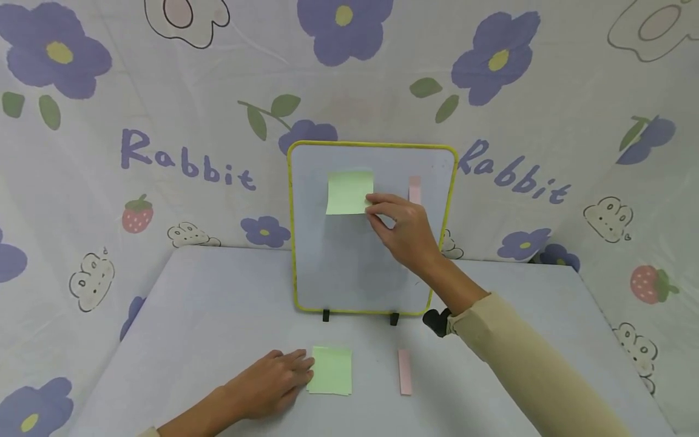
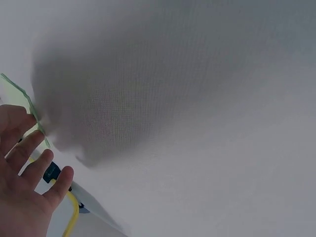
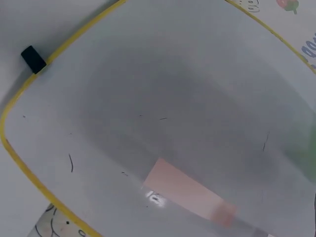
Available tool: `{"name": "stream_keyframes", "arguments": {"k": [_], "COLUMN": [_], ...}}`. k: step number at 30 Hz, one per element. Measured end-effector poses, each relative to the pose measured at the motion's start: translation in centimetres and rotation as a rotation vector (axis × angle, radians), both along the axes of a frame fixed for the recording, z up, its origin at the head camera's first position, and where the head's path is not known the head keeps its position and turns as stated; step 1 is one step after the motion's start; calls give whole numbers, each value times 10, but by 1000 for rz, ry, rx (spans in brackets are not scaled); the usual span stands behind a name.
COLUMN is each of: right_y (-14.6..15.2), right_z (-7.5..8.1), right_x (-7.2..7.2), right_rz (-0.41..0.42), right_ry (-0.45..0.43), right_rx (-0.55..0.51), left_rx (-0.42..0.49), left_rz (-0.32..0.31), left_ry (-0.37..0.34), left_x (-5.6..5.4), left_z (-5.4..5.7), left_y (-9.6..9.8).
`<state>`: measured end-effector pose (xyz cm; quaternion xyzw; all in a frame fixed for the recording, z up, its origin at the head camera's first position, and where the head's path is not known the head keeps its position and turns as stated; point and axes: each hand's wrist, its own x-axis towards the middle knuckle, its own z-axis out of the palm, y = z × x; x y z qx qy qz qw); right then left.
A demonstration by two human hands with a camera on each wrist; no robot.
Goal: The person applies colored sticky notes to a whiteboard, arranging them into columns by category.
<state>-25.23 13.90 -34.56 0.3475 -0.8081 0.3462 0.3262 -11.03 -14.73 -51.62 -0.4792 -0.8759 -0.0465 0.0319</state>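
Note:
A light green sticky note (image 1: 348,192) is on the upper part of a whiteboard (image 1: 360,261) with a yellow rim. My right hand (image 1: 406,233) pinches the note's right edge near its lower corner. The note's lower edge stands a little off the board. On the table, my left hand (image 1: 275,382) lies beside a pad of green sticky notes (image 1: 332,371), fingertips at its left edge. In the left wrist view, the fingers (image 2: 42,165) are loosely spread against the green paper. The right wrist view does not show the right hand.
A pink strip (image 1: 415,189) is on the board's upper right, partly behind the right hand. Another pink strip (image 1: 405,372) lies on the white table (image 1: 229,303). Black feet (image 1: 394,318) hold the board's lower edge. Behind hangs a flower-patterned cloth (image 1: 349,91).

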Motion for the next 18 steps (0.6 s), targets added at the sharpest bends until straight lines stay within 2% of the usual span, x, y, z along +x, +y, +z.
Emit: {"name": "stream_keyframes", "arguments": {"k": [7, 13, 15, 18], "right_y": [2, 2, 2, 2], "right_z": [-3, -2, -1, 0], "right_x": [-3, -6, -6, -5], "right_rz": [-23, -24, -26, -28], "right_ry": [-40, -27, -27, -33], "right_rx": [6, 6, 9, 14], "left_rx": [8, -48, -45, 18], "left_rz": [59, 58, 55, 58], "left_ry": [-133, -185, -206, -256], "left_x": [-4, -9, -12, -21], "left_z": [5, 11, 17, 30], "left_y": [3, 7, 10, 16]}}
